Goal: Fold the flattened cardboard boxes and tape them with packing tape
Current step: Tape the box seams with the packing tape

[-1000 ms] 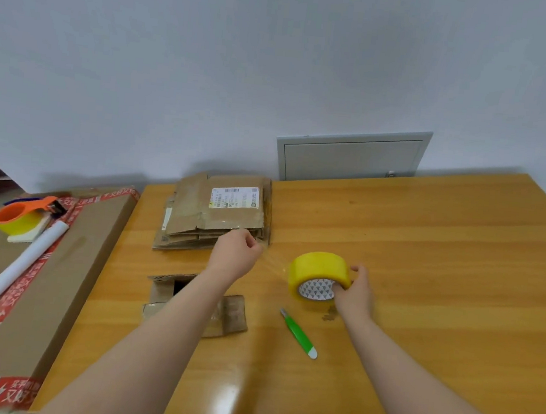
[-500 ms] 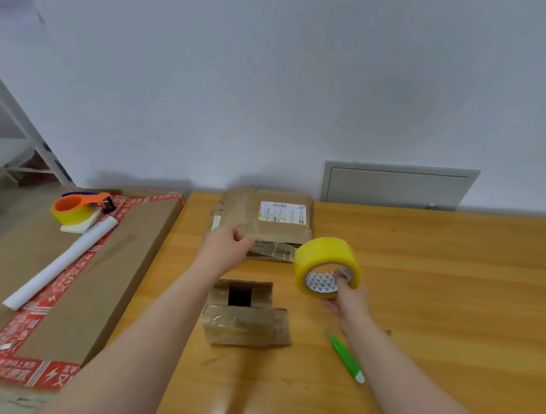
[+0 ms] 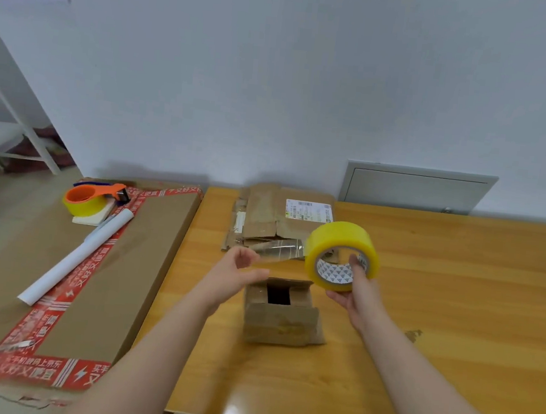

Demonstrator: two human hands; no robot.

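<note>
Tape roll (image 3: pixel 343 243) is up off the table (image 3: pixel 455 308) now. Your right hand (image 3: pixel 355 295) grips it through the core, and your left hand (image 3: pixel 235 271) pinches the pulled strip (image 3: pixel 277 252) above the folded box (image 3: pixel 282 318). Box untaped, top gaping; flat stack (image 3: pixel 264 216) left to do.

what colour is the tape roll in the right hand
Yellow tape roll, with a white core printed in small grey triangles; it shows best in the head view.

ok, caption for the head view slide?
Right hand holds the tape roll, left hand pinches its pulled-out strip, by the open-topped box.
</note>
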